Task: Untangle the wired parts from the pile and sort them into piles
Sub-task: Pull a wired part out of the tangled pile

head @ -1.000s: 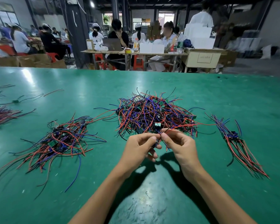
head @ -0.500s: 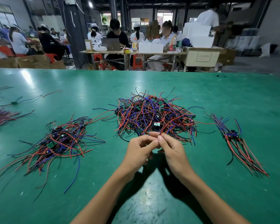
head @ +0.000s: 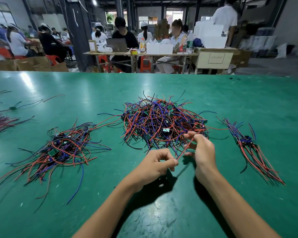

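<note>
Table: a green table (head: 230,100) carries all the wired parts
Main pile: the tangled pile (head: 163,121) of red, blue and black wires with small green boards lies in the middle, just beyond both hands
Left pile: a looser sorted pile (head: 62,148) lies well to the left of the main one; its long wires spread toward the near edge
Right pile: a narrow bundle (head: 248,143) lies to the right, wires running toward the near right
Far left: some more wires (head: 0,121) at the table's left edge
Left hand: the left hand (head: 153,166) has curled fingers; thumb and forefinger pinch the lower end of a red wire (head: 186,148)
Right hand: the right hand (head: 202,150) holds the same red wire higher up, between thumb and fingers, at the near edge of the main pile; the wire runs slanted between the two hands
Background: people sit at tables (head: 144,54) behind
</note>
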Tool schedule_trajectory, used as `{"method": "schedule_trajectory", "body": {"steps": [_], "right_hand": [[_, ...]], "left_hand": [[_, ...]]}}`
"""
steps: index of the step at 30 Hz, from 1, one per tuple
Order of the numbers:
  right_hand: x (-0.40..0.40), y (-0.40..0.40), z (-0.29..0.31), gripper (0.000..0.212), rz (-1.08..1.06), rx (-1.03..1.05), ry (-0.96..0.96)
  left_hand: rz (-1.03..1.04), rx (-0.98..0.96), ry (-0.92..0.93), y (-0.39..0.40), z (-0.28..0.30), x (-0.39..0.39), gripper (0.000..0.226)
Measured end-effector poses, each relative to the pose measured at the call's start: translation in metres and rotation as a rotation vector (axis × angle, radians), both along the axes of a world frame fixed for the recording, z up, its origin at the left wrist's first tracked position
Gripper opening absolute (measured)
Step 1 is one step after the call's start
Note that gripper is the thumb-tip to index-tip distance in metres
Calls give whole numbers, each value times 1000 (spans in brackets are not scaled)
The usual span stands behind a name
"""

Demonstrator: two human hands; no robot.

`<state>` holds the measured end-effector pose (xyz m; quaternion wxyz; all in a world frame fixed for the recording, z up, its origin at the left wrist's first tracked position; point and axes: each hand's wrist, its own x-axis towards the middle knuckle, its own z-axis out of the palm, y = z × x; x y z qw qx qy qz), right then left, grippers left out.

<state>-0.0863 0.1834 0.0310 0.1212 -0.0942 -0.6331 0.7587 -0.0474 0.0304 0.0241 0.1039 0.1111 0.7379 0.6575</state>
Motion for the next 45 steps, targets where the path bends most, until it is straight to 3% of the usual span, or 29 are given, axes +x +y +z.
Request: {"method": "schedule_trajectory", "body": {"steps": [3,6,9,11,15,17,19,24,27,29,31,34,36,40,45], "right_hand": [[0,8,3,29,-1,-141,-55],[0,17,10,26,154,-442,-174],[0,24,13,25,277,-606,-295],[1,24,12,24,293,-521,-249],[6,9,10,43,366,26,-33],[13,-2,4,35,455,262,113],[18,-9,-3,23,478,361,232],[14,1,-4,24,387,400,242],[17,-5,-4,21,430,436,302],[20,-10,-2,25,443,334,286],[20,-11,-3,25,465,252,252],[23,-11,-9,22,479,420,299],[26,-16,-10,26,457,389,332],[28,-20,-4,18,415,206,364],[25,-18,2,25,285,-39,123]], "left_hand": [[-21,-12,-4,0,2,1,30],[-18,-15,-5,-3,5,2,26],[-18,-23,3,-5,7,3,25],[4,-7,4,-5,8,3,21],[139,57,-9,-9,8,2,12],[191,85,3,-14,8,0,16],[199,92,9,-19,10,-2,22],[72,170,-63,-25,12,0,22],[-27,113,-42,-28,12,2,24],[-65,101,-5,-31,15,2,27],[-42,212,7,-32,20,1,29],[94,560,-72,-31,21,-3,27],[182,642,-108,-28,19,-4,34],[239,491,-124,-23,17,-2,50],[277,404,25,-15,15,3,29]]}}
